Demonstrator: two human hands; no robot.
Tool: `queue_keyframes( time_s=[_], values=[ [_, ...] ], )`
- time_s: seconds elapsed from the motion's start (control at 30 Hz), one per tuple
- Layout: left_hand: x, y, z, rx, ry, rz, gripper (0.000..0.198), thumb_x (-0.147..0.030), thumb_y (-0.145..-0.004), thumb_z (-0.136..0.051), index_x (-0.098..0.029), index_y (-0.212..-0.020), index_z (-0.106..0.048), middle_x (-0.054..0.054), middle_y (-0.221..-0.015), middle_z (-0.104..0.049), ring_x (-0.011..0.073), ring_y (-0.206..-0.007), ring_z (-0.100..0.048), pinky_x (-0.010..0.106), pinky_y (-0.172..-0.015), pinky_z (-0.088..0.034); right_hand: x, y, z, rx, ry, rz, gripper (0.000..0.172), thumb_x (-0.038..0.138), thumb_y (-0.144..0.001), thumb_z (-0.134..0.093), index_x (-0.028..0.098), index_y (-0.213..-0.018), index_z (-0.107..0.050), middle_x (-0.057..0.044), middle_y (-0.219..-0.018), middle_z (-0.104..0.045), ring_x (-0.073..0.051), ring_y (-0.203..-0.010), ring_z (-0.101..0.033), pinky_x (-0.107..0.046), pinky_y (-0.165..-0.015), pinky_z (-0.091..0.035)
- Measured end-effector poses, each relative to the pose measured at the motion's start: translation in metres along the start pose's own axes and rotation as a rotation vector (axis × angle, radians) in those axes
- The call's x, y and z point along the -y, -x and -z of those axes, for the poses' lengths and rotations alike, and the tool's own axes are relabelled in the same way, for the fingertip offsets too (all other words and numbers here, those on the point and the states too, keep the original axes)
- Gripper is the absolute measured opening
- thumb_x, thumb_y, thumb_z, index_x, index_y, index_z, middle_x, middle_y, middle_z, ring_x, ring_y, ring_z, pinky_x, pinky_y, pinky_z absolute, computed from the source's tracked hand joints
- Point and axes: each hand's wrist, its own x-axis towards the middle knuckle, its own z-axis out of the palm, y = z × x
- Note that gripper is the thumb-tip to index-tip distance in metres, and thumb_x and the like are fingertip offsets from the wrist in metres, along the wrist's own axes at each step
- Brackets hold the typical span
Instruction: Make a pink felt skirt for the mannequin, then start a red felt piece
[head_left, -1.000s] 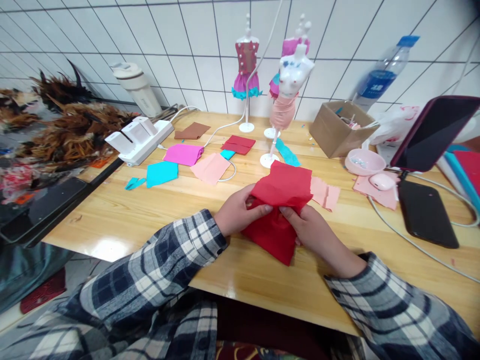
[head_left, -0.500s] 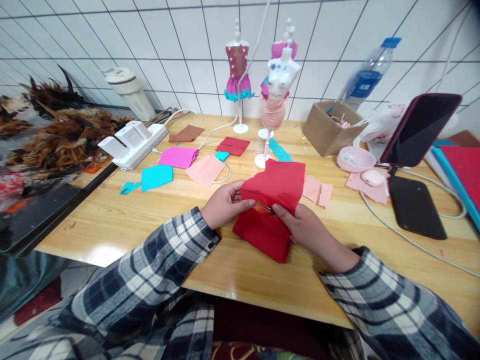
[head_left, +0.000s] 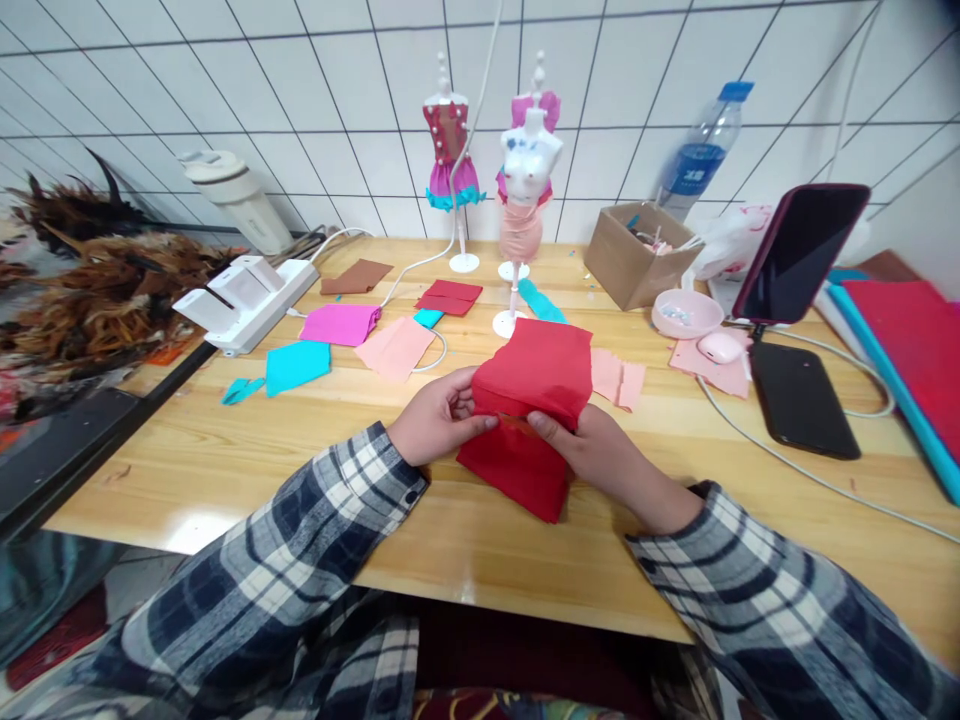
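Observation:
A folded sheet of red paper [head_left: 536,375] is held up just above the wooden table [head_left: 225,440] in front of me. My left hand [head_left: 435,420] pinches its left edge with thumb and fingers closed. My right hand [head_left: 596,450] grips the right side of the fold, thumb on top. The lower part of the red paper hangs down between my wrists and touches the table. Both sleeves are plaid.
Small dress forms [head_left: 525,190] stand at the back. Scraps of pink [head_left: 394,348], magenta [head_left: 341,324], cyan [head_left: 296,366] and dark red paper [head_left: 450,296] lie around. A cardboard box [head_left: 630,265], pink bowl [head_left: 686,313], water bottle [head_left: 697,150], propped tablet [head_left: 802,250], black phone [head_left: 802,398] and cables sit right; feathers [head_left: 97,290] left.
My hands and the red paper have kept their grip, the fold pressed a little flatter. The view has shifted so everything sits slightly further left.

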Motion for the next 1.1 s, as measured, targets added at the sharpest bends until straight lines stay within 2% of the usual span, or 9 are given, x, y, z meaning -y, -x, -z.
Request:
queue_keyframes(
  time_s=[0.13, 0.27, 0.43, 0.7, 0.87, 1.0, 1.1],
  values=[
    [0.002, 0.000, -0.004, -0.057, -0.050, 0.023, 0.065, -0.029, -0.074, -0.076, -0.013, -0.132, -0.051, 0.010, -0.100, -0.071, 0.0194, -0.084, -0.069, 0.030, -0.075, -0.055, 0.000, 0.000, -0.001, 0.029, 0.036, -0.011, 0.037, 0.048, -0.091, -0.051, 0.020, -0.106, -0.068, -0.007, -0.106, -0.074, -0.027, -0.095, -0.068, -0.040, -0.084, -0.051],
    [0.002, -0.001, -0.006, -0.073, -0.110, 0.016, 0.067, -0.027, -0.073, -0.075, -0.015, -0.134, -0.050, 0.005, -0.088, -0.068, 0.0177, -0.078, -0.067, 0.029, -0.070, -0.054, -0.004, -0.001, -0.002, 0.021, 0.082, -0.005, 0.036, 0.047, -0.091, -0.050, 0.019, -0.106, -0.068, -0.008, -0.108, -0.074, -0.027, -0.098, -0.067, -0.040, -0.085, -0.049],
    [0.002, -0.001, -0.007, -0.078, -0.118, 0.017, 0.073, -0.025, -0.073, -0.075, -0.017, -0.139, -0.046, 0.003, -0.086, -0.066, 0.0139, -0.072, -0.063, 0.026, -0.067, -0.053, -0.005, -0.002, -0.003, 0.028, 0.104, -0.014, 0.035, 0.046, -0.091, -0.050, 0.019, -0.103, -0.069, -0.009, -0.104, -0.074, -0.028, -0.094, -0.068, -0.039, -0.082, -0.050],
    [0.007, -0.001, -0.006, -0.082, -0.219, 0.000, 0.078, -0.032, -0.071, -0.076, -0.021, -0.141, -0.045, -0.002, -0.070, -0.062, 0.0145, -0.056, -0.058, 0.027, -0.054, -0.051, -0.004, -0.001, -0.004, 0.035, 0.104, -0.002, 0.032, 0.043, -0.091, -0.051, 0.021, -0.104, -0.069, -0.007, -0.106, -0.074, -0.028, -0.098, -0.067, -0.039, -0.084, -0.049],
    [0.008, 0.000, -0.009, -0.087, -0.210, 0.003, 0.077, -0.031, -0.069, -0.078, -0.021, -0.138, -0.047, 0.000, -0.073, -0.068, 0.0193, -0.062, -0.064, 0.032, -0.059, -0.054, -0.005, -0.002, -0.007, 0.043, 0.114, 0.000, 0.031, 0.042, -0.090, -0.050, 0.019, -0.097, -0.070, -0.007, -0.102, -0.075, -0.027, -0.094, -0.067, -0.037, -0.080, -0.050],
    [0.011, 0.001, -0.013, -0.087, -0.203, 0.028, 0.063, -0.031, -0.068, -0.078, -0.021, -0.126, -0.056, 0.003, -0.083, -0.072, 0.0252, -0.077, -0.069, 0.038, -0.068, -0.057, -0.003, -0.002, -0.008, 0.044, 0.166, -0.019, 0.029, 0.040, -0.089, -0.050, 0.019, -0.087, -0.070, -0.007, -0.089, -0.075, -0.027, -0.083, -0.067, -0.034, -0.070, -0.050],
    [0.013, 0.002, -0.015, -0.089, -0.198, 0.034, 0.056, -0.031, -0.067, -0.078, -0.020, -0.119, -0.059, 0.004, -0.085, -0.073, 0.0274, -0.083, -0.070, 0.039, -0.071, -0.057, -0.002, -0.002, -0.008, 0.046, 0.171, -0.024, 0.028, 0.038, -0.088, -0.051, 0.019, -0.085, -0.070, -0.008, -0.087, -0.075, -0.028, -0.085, -0.067, -0.035, -0.072, -0.050]
  ],
)
